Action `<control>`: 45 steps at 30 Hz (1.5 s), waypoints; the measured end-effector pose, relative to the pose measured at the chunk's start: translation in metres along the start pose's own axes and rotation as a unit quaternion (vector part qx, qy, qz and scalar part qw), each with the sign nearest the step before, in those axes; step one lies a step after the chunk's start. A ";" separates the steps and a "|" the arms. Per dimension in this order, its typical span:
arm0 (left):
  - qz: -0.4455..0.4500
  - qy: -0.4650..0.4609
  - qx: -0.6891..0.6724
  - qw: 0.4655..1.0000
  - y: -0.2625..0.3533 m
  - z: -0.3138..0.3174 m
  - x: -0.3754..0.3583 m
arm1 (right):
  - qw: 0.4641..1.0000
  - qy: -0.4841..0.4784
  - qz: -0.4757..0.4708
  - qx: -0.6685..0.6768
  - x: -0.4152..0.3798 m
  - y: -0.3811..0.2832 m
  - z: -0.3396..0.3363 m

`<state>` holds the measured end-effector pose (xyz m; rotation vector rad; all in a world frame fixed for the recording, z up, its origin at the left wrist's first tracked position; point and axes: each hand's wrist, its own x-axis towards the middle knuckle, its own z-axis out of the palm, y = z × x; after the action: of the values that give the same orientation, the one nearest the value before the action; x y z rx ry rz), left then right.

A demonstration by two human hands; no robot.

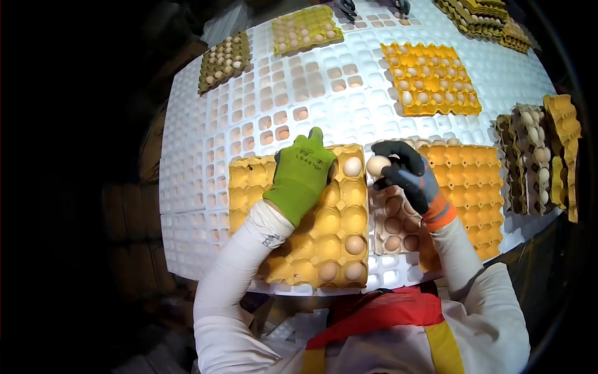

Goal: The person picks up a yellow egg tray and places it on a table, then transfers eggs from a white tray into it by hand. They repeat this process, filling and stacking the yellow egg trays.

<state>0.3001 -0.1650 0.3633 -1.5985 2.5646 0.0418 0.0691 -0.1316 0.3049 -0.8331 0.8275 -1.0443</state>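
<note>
My right hand (408, 174), in a grey and black glove with an orange cuff, pinches a pale egg (377, 166) between its fingers. The egg is just right of a yellow egg tray (299, 249). That tray holds a few brown eggs along its right column, including a lower egg (355, 244), and many bare cups. Over the tray's upper part is my left hand (303, 168), in a green glove. Its back faces up and most of its fingers are hidden beneath, so whether it holds anything cannot be seen. A paler tray of eggs (393, 225) lies partly under my right wrist.
An orange tray (464, 199) lies to the right. Filled trays stand farther back: an orange one (408, 84), a yellow one (305, 45) and a dark one (202, 75). Stacked trays (564, 149) line the right edge. Another person's gloved hands (347, 9) show at the far side.
</note>
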 end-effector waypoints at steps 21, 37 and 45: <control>-0.041 0.208 -0.478 0.852 -0.076 0.029 -0.005 | 0.999 0.018 -0.014 0.036 0.077 0.022 -0.024; -0.100 -0.020 -0.615 0.782 -0.131 0.072 0.153 | 0.992 0.038 0.085 0.082 0.236 0.055 -0.039; 0.102 0.113 -0.566 0.811 -0.079 0.026 0.091 | 0.985 -0.136 0.040 -0.099 0.156 0.005 0.011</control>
<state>0.3334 -0.2787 0.3297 -1.5486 3.0369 1.7931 0.1249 -0.2759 0.2783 -1.0767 0.7322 -0.7633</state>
